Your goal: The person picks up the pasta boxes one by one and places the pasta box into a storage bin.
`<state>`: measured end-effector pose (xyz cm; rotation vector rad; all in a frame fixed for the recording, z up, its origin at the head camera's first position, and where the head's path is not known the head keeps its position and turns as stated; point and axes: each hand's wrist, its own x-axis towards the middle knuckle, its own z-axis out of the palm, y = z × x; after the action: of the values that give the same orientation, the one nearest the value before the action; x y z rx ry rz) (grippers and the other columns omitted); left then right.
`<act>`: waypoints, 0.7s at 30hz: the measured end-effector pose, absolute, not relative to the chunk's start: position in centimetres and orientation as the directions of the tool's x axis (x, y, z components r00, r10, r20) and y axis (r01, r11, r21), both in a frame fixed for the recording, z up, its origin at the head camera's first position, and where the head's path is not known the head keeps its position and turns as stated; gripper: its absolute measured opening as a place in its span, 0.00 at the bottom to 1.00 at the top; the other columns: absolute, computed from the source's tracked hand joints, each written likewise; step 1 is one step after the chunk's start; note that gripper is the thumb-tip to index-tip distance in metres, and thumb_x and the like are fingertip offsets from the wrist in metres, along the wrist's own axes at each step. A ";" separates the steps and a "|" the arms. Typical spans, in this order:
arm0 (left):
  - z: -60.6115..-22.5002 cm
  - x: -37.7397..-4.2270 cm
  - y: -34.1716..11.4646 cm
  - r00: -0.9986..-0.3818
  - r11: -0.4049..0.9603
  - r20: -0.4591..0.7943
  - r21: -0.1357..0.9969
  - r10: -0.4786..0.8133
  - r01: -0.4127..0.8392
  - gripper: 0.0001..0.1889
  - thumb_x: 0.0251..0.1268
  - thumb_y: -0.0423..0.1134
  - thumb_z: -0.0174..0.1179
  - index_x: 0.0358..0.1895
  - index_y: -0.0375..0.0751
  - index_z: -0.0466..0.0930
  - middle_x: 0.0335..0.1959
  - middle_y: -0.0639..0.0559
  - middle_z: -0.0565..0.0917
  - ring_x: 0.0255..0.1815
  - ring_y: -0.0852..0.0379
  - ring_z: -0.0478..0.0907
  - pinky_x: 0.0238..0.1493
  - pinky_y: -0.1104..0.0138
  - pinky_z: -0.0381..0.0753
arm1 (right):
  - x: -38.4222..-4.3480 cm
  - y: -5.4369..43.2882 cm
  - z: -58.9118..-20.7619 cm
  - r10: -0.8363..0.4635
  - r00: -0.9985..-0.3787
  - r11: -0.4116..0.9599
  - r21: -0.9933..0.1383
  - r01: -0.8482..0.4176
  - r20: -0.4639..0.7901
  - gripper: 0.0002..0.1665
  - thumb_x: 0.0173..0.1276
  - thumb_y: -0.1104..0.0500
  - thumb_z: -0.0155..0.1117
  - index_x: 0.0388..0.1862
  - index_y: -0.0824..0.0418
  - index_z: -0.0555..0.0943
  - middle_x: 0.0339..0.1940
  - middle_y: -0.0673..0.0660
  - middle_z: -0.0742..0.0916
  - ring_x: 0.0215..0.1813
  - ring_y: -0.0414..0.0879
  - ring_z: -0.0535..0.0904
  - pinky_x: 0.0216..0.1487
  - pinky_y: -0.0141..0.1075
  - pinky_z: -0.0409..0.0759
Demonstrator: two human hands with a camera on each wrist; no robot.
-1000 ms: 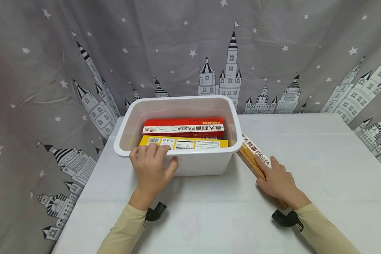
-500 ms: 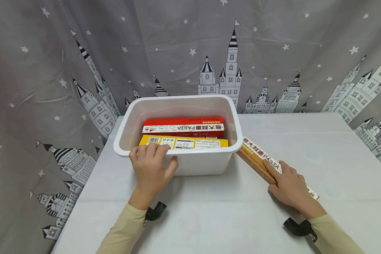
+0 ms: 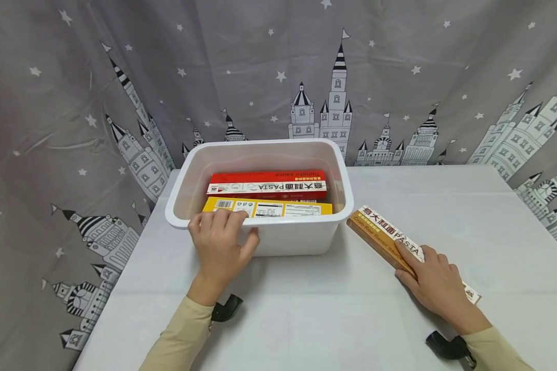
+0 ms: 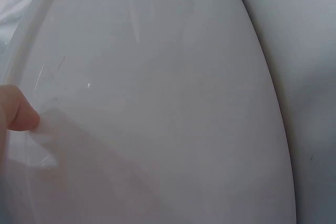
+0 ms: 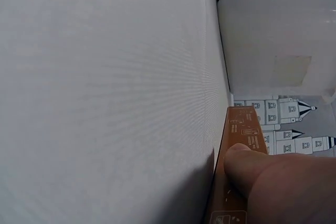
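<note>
My left hand [image 3: 218, 250] grips the front rim of a white plastic bin [image 3: 292, 239], fingers hooked over it and thumb against the outer wall. In the left wrist view, the thumb [image 4: 18, 111] touches that wall. Inside the bin lie a red pasta box [image 3: 266, 185] and, in front of it, a yellow box [image 3: 301, 208]. To the right of the bin, my right hand [image 3: 438, 286] holds an orange-brown and white pasta box [image 3: 376, 234], slanted on the table. The right wrist view shows the thumb on the brown side of this pasta box [image 5: 244, 127].
A white cloth covers the table [image 3: 306, 314]. Behind and to the left hangs a grey curtain [image 3: 260, 62] printed with castles and stars. The pasta box's far end lies close to the bin's right side.
My right hand has moved right and toward me with the orange-brown pasta box, whose far end has come out from beside the bin. My left hand stays on the rim.
</note>
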<state>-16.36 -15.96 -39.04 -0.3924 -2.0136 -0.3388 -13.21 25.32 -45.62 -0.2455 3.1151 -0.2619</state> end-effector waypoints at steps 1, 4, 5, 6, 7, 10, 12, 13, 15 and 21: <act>-39.0 -16.4 -16.0 -0.434 0.908 0.892 0.070 0.129 0.413 0.11 0.56 0.43 0.57 0.35 0.39 0.79 0.29 0.41 0.77 0.34 0.39 0.69 0.49 0.45 0.62 | -13.2 25.4 -45.7 -0.157 -0.988 0.974 -0.166 -0.157 0.013 0.41 0.74 0.42 0.58 0.82 0.47 0.59 0.63 0.77 0.72 0.53 0.72 0.74 0.46 0.64 0.72; -39.0 -16.4 -16.0 -0.434 0.909 0.892 0.069 0.128 0.411 0.11 0.56 0.43 0.58 0.35 0.39 0.79 0.29 0.41 0.77 0.34 0.39 0.69 0.49 0.45 0.62 | -13.1 25.4 -45.8 -0.156 -0.987 0.973 -0.170 -0.158 0.027 0.40 0.74 0.43 0.58 0.82 0.47 0.60 0.63 0.78 0.73 0.53 0.72 0.74 0.47 0.64 0.71; -39.0 -16.4 -16.0 -0.433 0.909 0.892 0.069 0.128 0.411 0.11 0.56 0.43 0.58 0.35 0.39 0.79 0.29 0.41 0.77 0.34 0.39 0.70 0.49 0.45 0.62 | -13.0 25.4 -45.8 -0.156 -0.987 0.972 -0.173 -0.159 0.033 0.40 0.74 0.43 0.58 0.81 0.47 0.60 0.63 0.78 0.73 0.53 0.72 0.74 0.47 0.64 0.71; -39.0 -16.4 -16.0 -0.432 0.909 0.892 0.068 0.129 0.411 0.11 0.56 0.43 0.58 0.35 0.39 0.79 0.29 0.41 0.77 0.34 0.39 0.70 0.49 0.45 0.62 | -13.0 25.4 -45.9 -0.156 -0.987 0.971 -0.176 -0.160 0.039 0.40 0.74 0.44 0.58 0.81 0.48 0.60 0.63 0.78 0.73 0.54 0.73 0.74 0.47 0.64 0.71; -39.0 -16.4 -16.0 -0.431 0.909 0.893 0.067 0.129 0.411 0.11 0.56 0.43 0.58 0.35 0.39 0.79 0.29 0.41 0.77 0.34 0.39 0.70 0.49 0.45 0.62 | -12.9 25.4 -45.9 -0.156 -0.987 0.971 -0.178 -0.161 0.045 0.40 0.74 0.44 0.59 0.81 0.48 0.61 0.63 0.78 0.73 0.54 0.73 0.74 0.47 0.64 0.71; -39.0 -16.4 -15.9 -0.430 0.910 0.894 0.066 0.129 0.410 0.11 0.55 0.42 0.58 0.35 0.39 0.79 0.29 0.41 0.77 0.34 0.40 0.70 0.49 0.45 0.63 | -12.8 25.4 -46.0 -0.159 -0.985 0.970 -0.177 -0.168 0.064 0.39 0.74 0.45 0.59 0.80 0.49 0.62 0.62 0.78 0.74 0.54 0.73 0.74 0.46 0.64 0.71; -39.0 -16.4 -15.9 -0.431 0.910 0.893 0.067 0.129 0.410 0.11 0.55 0.42 0.58 0.35 0.39 0.79 0.29 0.41 0.77 0.34 0.40 0.70 0.49 0.45 0.62 | -12.7 25.4 -46.0 -0.162 -0.984 0.969 -0.176 -0.172 0.073 0.39 0.74 0.45 0.60 0.80 0.49 0.62 0.62 0.78 0.74 0.54 0.73 0.74 0.46 0.64 0.71; -39.0 -16.3 -15.9 -0.431 0.910 0.893 0.066 0.129 0.409 0.11 0.55 0.42 0.58 0.35 0.39 0.79 0.29 0.41 0.77 0.34 0.40 0.69 0.49 0.45 0.63 | -12.7 25.4 -46.0 -0.163 -0.984 0.969 -0.174 -0.174 0.076 0.39 0.74 0.45 0.60 0.80 0.49 0.62 0.62 0.78 0.74 0.54 0.73 0.74 0.46 0.64 0.71; -39.0 -16.3 -15.9 -0.431 0.910 0.893 0.066 0.130 0.409 0.11 0.55 0.42 0.58 0.35 0.39 0.79 0.29 0.41 0.77 0.34 0.40 0.69 0.49 0.45 0.63 | -12.7 25.5 -46.0 -0.164 -0.983 0.969 -0.174 -0.176 0.079 0.39 0.73 0.46 0.60 0.80 0.50 0.63 0.62 0.79 0.74 0.54 0.73 0.74 0.46 0.64 0.71; -39.0 -16.3 -15.9 -0.429 0.911 0.894 0.064 0.129 0.407 0.11 0.55 0.42 0.58 0.35 0.39 0.79 0.29 0.41 0.77 0.34 0.40 0.69 0.49 0.45 0.63 | -13.1 25.6 -45.6 -0.175 -0.983 0.966 -0.182 -0.181 0.050 0.40 0.73 0.47 0.60 0.81 0.50 0.61 0.62 0.81 0.74 0.55 0.75 0.75 0.47 0.66 0.72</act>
<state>-16.34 -15.89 -39.00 -0.3872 -2.0087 -0.3291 -13.12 25.59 -45.62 -0.2855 3.1480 -0.2960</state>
